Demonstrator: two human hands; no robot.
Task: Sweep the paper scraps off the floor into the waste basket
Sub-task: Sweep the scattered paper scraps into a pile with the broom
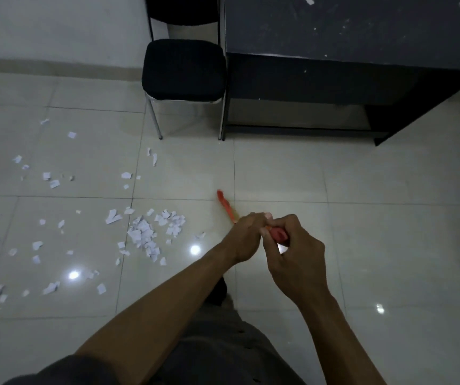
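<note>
White paper scraps lie scattered over the pale tiled floor on the left, with a denser pile of scraps (pixel 147 236) near the middle. Both my hands grip a red broom handle (pixel 226 207) that points away and down toward the floor. My left hand (pixel 247 237) holds it further along, my right hand (pixel 292 251) holds the near end. The broom's head is hidden or blurred beyond my left hand. No waste basket is in view.
A black padded chair (pixel 183 69) with metal legs stands at the back centre. A dark desk (pixel 356 48) fills the back right, with a few scraps on top. My legs and a foot show at the bottom. A wall runs along the back left.
</note>
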